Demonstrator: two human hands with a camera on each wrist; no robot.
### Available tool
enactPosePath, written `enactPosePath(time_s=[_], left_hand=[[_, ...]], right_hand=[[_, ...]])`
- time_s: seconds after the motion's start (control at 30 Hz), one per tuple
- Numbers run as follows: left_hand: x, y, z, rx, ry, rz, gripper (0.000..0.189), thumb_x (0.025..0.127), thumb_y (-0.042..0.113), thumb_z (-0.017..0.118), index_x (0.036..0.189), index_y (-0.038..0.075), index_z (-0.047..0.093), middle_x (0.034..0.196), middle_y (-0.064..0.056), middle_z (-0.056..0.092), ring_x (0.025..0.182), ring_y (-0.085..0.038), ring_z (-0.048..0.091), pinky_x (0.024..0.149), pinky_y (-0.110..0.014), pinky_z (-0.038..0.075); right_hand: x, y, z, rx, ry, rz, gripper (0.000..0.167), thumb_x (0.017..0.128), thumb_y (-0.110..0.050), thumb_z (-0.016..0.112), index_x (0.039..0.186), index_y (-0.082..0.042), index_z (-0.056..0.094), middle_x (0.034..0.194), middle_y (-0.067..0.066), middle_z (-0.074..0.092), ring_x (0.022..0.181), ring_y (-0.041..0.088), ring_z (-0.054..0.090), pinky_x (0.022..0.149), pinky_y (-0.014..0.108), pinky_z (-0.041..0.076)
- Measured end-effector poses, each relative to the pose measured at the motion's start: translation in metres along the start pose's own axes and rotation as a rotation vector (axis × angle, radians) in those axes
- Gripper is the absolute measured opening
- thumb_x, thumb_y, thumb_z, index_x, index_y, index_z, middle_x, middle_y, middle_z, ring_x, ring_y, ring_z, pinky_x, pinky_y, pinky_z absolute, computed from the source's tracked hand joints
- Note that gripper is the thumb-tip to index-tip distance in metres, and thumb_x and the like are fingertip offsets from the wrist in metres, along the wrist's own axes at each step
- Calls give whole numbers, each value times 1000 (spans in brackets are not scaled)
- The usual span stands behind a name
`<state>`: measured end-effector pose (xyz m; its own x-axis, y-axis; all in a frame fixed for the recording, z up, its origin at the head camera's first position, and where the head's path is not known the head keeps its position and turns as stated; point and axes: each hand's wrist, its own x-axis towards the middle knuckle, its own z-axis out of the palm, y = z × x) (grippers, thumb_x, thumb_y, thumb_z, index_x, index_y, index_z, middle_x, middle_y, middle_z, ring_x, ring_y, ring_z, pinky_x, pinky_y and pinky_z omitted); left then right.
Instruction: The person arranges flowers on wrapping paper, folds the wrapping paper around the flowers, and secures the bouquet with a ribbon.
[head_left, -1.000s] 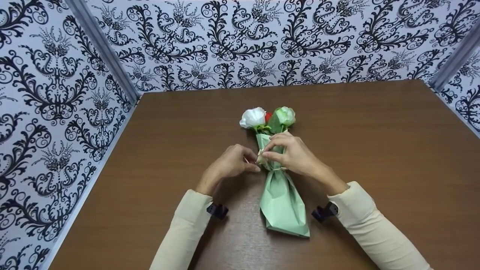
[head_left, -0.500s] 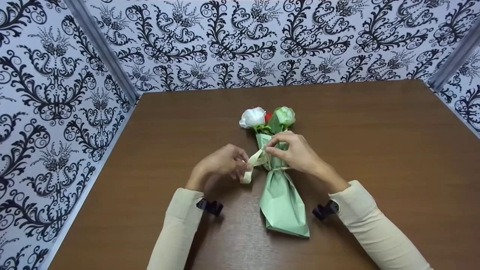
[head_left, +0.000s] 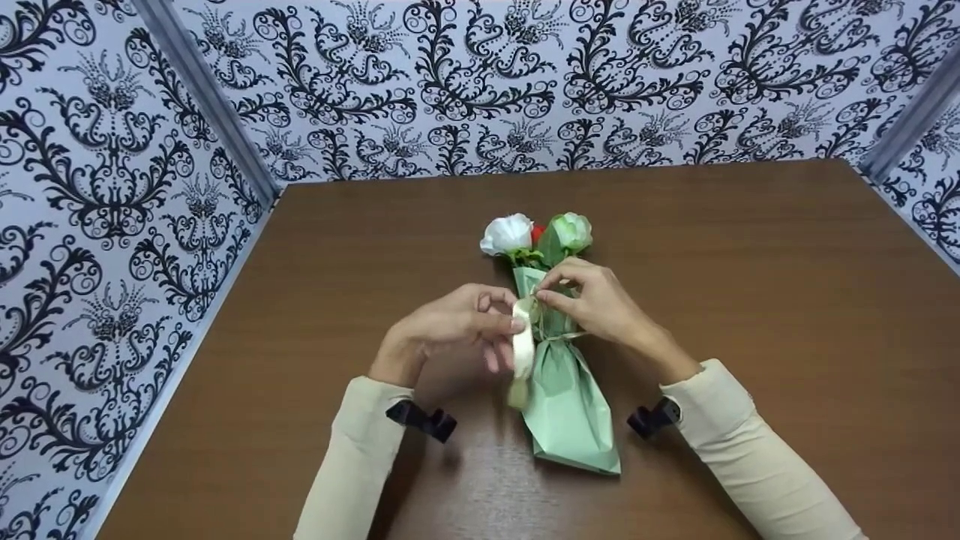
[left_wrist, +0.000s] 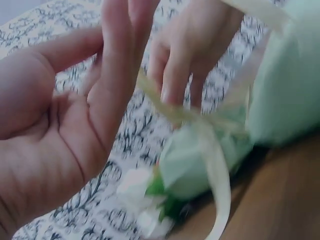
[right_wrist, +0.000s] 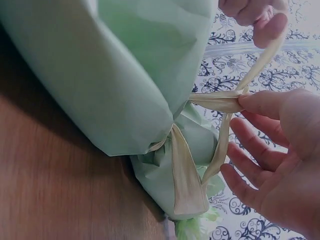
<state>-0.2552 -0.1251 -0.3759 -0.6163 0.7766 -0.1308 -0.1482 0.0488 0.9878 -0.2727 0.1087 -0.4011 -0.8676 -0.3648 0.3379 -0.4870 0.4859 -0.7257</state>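
Note:
A bouquet wrapped in pale green paper [head_left: 574,424] lies on the table, its white flower [head_left: 508,235], pale green flower [head_left: 572,232] and a bit of red flower [head_left: 538,233] toward the back. Cream ribbon [head_left: 523,352] circles the gathered waist of the wrap. My right hand [head_left: 600,304] pinches a folded part of the ribbon [right_wrist: 220,102] between thumb and index finger, just above the waist. To the left of the wrap, my left hand [head_left: 461,322] holds a ribbon length under its thumb, the tail hanging down. In the right wrist view, another ribbon end [right_wrist: 185,170] hangs across the paper.
The brown wooden table [head_left: 337,247] extends around the bouquet on all sides. Behind it and at the left stand walls [head_left: 480,82] with black scroll patterns on white. A dark wrist camera [head_left: 424,420] sits below each cuff, close over the table.
My left hand has drawn the ribbon out leftward, then turned and come back toward the wrap, the ribbon now hanging from it. My right hand keeps its pinch, slightly higher. The bouquet stays put.

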Motion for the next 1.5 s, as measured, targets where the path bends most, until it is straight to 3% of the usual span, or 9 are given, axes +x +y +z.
enactPosePath(time_s=[0.1, 0.17, 0.3, 0.43, 0.63, 0.8, 1.13, 1.37, 1.5], left_hand=[[4, 2, 12, -166, 34, 5, 9, 102, 3, 50, 107, 4, 57, 85, -7, 75, 74, -17, 76, 63, -28, 61], [6, 4, 19, -188, 32, -19, 10, 103, 4, 50, 109, 3, 57, 91, -10, 77, 80, -19, 77, 66, -29, 61], [7, 4, 30, 140, 44, -146, 13, 102, 12, 57, 104, 2, 65, 83, -13, 77, 70, -19, 75, 59, -32, 61], [8, 5, 37, 524, 148, -268, 24, 98, 23, 65, 93, 2, 76, 73, -16, 74, 53, -14, 67, 54, -36, 59], [9, 3, 35, 750, 431, -203, 21, 91, 27, 74, 91, 7, 82, 84, -13, 78, 52, -10, 59, 48, -23, 47], [15, -2, 31, 718, 614, -101, 19, 88, 26, 78, 102, 13, 81, 96, -4, 79, 72, -9, 67, 59, -20, 50], [25, -6, 32, 639, 738, -17, 15, 85, 24, 80, 94, 12, 83, 85, -4, 79, 62, -1, 59, 54, -16, 44], [26, -6, 32, 678, 803, 66, 12, 84, 22, 81, 87, 10, 83, 78, -7, 78, 68, -20, 74, 51, -15, 43], [26, -6, 32, 625, 804, 99, 11, 85, 21, 80, 88, 10, 83, 83, -8, 79, 69, -29, 75, 51, -22, 53]], right_hand=[[0, 1, -1, -6, -1, -4, 7, 89, -11, 75, 95, -8, 77, 99, 7, 71, 98, 23, 65, 89, 44, 52], [0, 1, -1, -4, -3, -6, 7, 89, -11, 75, 95, -8, 77, 99, 7, 71, 98, 24, 66, 89, 43, 52], [1, 1, -3, 13, -13, 3, 7, 89, -11, 75, 95, -9, 76, 100, 7, 71, 99, 23, 66, 92, 45, 52], [0, 1, -3, 12, -25, 2, 6, 89, -12, 76, 94, -10, 77, 99, 5, 72, 100, 21, 65, 95, 47, 50], [-2, -3, -3, 46, -51, -4, 5, 88, -13, 77, 93, -12, 78, 99, 4, 72, 100, 24, 65, 94, 45, 51], [-4, -6, -2, 52, -79, -11, 8, 86, -14, 79, 93, -12, 79, 102, 5, 72, 100, 19, 63, 95, 43, 50], [-3, -10, 0, 48, -85, -61, 11, 84, -12, 80, 94, -7, 80, 103, 10, 73, 103, 26, 64, 95, 42, 49], [-2, -12, -1, 29, -79, -23, 12, 85, -14, 79, 95, -8, 81, 102, 8, 77, 103, 26, 65, 95, 38, 45], [-2, -13, -5, -4, -95, 6, 15, 88, -19, 78, 99, -10, 81, 104, 6, 77, 105, 27, 65, 96, 43, 45]])
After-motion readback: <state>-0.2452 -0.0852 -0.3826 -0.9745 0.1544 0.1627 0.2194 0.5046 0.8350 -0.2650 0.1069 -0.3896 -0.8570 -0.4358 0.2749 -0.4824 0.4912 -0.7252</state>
